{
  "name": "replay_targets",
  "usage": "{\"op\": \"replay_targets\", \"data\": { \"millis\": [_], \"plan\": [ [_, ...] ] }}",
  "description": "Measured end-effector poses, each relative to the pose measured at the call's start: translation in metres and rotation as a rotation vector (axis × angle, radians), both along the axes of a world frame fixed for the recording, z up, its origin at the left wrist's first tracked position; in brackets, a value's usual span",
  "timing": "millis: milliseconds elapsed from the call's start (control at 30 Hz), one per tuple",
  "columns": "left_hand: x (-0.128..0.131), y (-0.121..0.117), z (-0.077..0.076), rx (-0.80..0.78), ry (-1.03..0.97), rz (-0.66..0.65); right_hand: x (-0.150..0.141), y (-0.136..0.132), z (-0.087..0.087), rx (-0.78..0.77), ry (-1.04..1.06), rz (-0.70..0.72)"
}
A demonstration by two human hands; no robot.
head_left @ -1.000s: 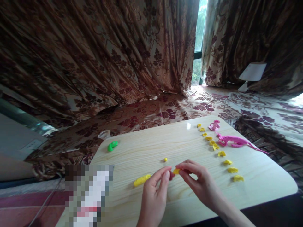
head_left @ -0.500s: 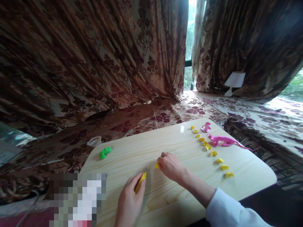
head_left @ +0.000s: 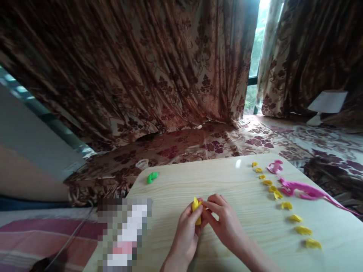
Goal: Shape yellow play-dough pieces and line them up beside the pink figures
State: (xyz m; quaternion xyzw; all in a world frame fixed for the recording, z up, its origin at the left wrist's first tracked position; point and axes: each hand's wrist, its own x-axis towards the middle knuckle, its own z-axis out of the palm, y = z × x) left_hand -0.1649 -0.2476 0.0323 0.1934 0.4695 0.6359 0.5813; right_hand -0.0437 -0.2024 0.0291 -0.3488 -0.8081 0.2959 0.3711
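My left hand (head_left: 185,234) grips a yellow clay strip (head_left: 196,211) upright just above the light wooden table (head_left: 246,185). My right hand (head_left: 224,223) meets it from the right, thumb and forefinger pinched against the top of the same strip. Both hands are low in the middle of the view. A row of several small yellow clay pieces (head_left: 286,206) runs along the table's right side. Beside that row lie a long pink clay shape (head_left: 303,190) and a small pink curl (head_left: 275,166). A green clay piece (head_left: 152,177) rests near the table's far left corner.
A pixelated box-like object (head_left: 124,234) lies at the table's near left corner. Patterned brown curtains hang behind, and matching fabric (head_left: 198,139) covers the surface beyond the table. A small clear cup (head_left: 141,164) sits off the far left edge. A white lamp (head_left: 326,105) stands far right.
My left hand picked the yellow strip up off the table. My right hand came back from a small yellow bit on the table and now pinches the strip.
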Motion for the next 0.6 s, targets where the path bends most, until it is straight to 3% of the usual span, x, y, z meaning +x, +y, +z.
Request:
{"op": "replay_targets", "data": {
  "millis": [133,367,500,600],
  "plan": [
    [-0.007,0.001,0.003,0.016,-0.040,0.065,0.018,0.001,-0.002,-0.062,0.095,0.004],
    [-0.018,-0.006,0.012,0.046,-0.092,0.013,0.025,-0.008,-0.012,-0.252,0.140,0.064],
    [-0.037,-0.016,0.011,0.064,-0.134,0.037,0.005,0.012,-0.010,-0.187,-0.003,0.104],
    [-0.057,-0.028,0.004,0.094,-0.157,0.062,-0.034,0.044,-0.002,-0.086,-0.103,0.135]
  ]
}}
